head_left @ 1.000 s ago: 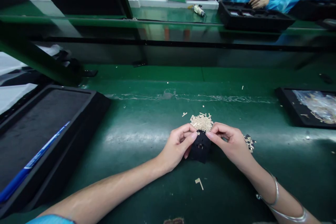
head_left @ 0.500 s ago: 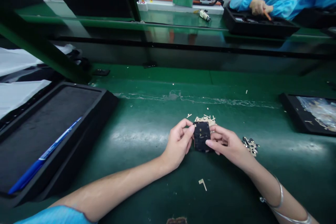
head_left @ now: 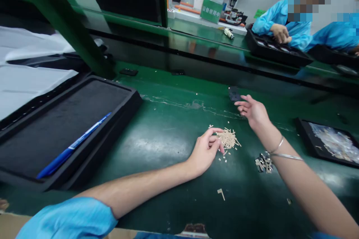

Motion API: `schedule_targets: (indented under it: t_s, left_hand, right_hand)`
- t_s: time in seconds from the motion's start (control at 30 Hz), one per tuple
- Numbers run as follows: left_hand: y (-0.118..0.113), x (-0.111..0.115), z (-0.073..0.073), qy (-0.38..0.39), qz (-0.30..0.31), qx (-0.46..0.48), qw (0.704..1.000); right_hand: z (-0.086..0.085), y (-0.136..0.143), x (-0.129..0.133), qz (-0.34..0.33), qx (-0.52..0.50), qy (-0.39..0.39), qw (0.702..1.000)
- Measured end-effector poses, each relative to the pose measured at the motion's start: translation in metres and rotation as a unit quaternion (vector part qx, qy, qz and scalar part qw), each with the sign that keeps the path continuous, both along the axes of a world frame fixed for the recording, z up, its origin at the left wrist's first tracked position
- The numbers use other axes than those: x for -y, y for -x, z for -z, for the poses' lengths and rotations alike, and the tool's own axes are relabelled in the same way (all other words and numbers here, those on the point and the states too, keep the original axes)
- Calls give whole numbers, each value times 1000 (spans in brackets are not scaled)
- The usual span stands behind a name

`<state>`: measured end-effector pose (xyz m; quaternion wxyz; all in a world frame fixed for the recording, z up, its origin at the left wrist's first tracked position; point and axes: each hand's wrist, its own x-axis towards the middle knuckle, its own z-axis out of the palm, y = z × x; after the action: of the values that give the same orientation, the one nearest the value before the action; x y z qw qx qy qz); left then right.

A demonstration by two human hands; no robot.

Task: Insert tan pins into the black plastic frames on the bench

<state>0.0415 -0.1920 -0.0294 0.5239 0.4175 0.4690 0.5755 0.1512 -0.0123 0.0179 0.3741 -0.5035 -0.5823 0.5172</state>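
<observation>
My left hand (head_left: 208,149) rests on the green belt with its fingertips at the edge of a small heap of tan strips (head_left: 229,139), fingers loosely curled. Farther out, my right hand (head_left: 253,109) reaches across the belt with fingers spread, just beside a small black part (head_left: 234,93) that lies flat on the belt. The right hand holds nothing. A little cluster of dark metal pieces (head_left: 263,163) lies under my right forearm near the bracelets.
A large black foam tray (head_left: 120,97) with a blue pen (head_left: 73,145) stands at left. A black tray (head_left: 304,130) holding a clear bag sits at right. One loose tan strip (head_left: 221,193) lies near me. Two people in blue coats work at a black tray (head_left: 277,54) across the line.
The black part left my hands and now lies farther out on the belt. My right hand has stretched forward and opened. My left hand dropped to the heap of strips. The view turned left.
</observation>
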Motion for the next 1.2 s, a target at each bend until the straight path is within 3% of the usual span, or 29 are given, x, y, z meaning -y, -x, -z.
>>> schedule_targets:
  t_s: [0.07,0.13,0.17,0.2,0.3,0.4,0.5,0.63,0.73,0.8,0.87,0.97,1.1,1.2]
  left_hand:
    - [0,-1,1,-26,-19,1,999]
    - [0,-1,2,-52,-43,2,998]
    - [0,-2,2,-59,-53,-1,997]
    - [0,-2,2,-61,-60,-5,996]
    - [0,-2,2,-63,-62,-21,996]
    - [0,-2,2,-65,-55,-28,996]
    - [0,-2,2,-63,-50,-30,996]
    - [-1,-3,4,-62,-38,-46,996]
    - [-2,-4,5,-58,-35,-57,996]
    - [-1,-3,4,-54,-35,-57,996]
    - [-1,-2,2,-51,-24,-59,997]
    - [1,3,-4,-53,11,-94,994]
    - [1,9,-7,-49,56,-176,982]
    - [2,7,-6,-51,75,-147,985]
  right_hand:
    - [0,-2,-3,18,11,-10,1000]
    - [1,-12,18,14,26,-23,999]
    - [1,-19,36,-9,42,-30,999]
    - [1,-26,57,-74,99,-56,991]
    - [2,-45,127,-240,267,-103,928]
    - [4,-56,178,-335,393,-157,842]
    - [9,-58,200,-358,449,-231,785]
    - [12,-54,202,-380,469,-253,756]
    - [11,-51,197,-398,468,-228,756]
    - [10,-51,189,-398,453,-201,771]
    - [7,-51,174,-370,421,-170,810]
    - [2,-49,147,-276,356,-153,880]
    - [1,-43,128,-260,284,-147,911]
    - [8,-37,129,-254,210,-111,937]
